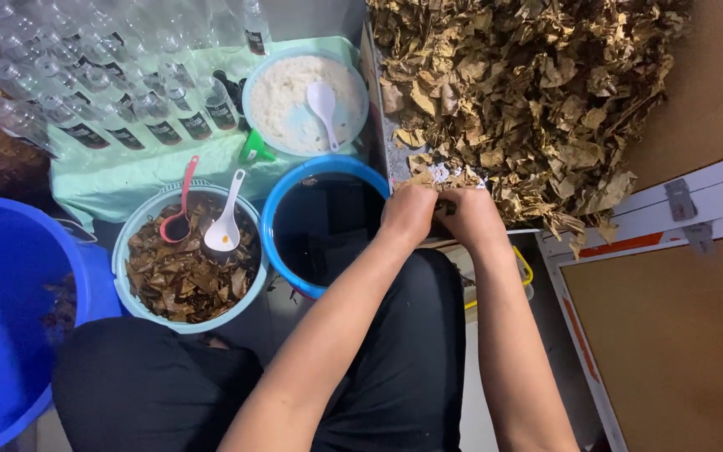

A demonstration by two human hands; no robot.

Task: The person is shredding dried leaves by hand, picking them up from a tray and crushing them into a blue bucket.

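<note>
My left hand (408, 213) and my right hand (472, 216) are side by side, knuckles up, at the near edge of a big heap of dry brown leaves (529, 92) on a metal tray (380, 109). Both hands are curled closed around some of the dry leaves at the heap's edge; the fingertips are hidden. Just left of my left hand stands a blue bowl (282, 197) of dark liquid.
A light-blue bowl (124, 251) holds wet brown leaves, a red ladle (179, 219) and a white spoon (226, 230). Behind it are a bowl of white grains (265, 100) with a white spoon, several clear bottles (102, 100), and a large blue tub (2, 318) at left.
</note>
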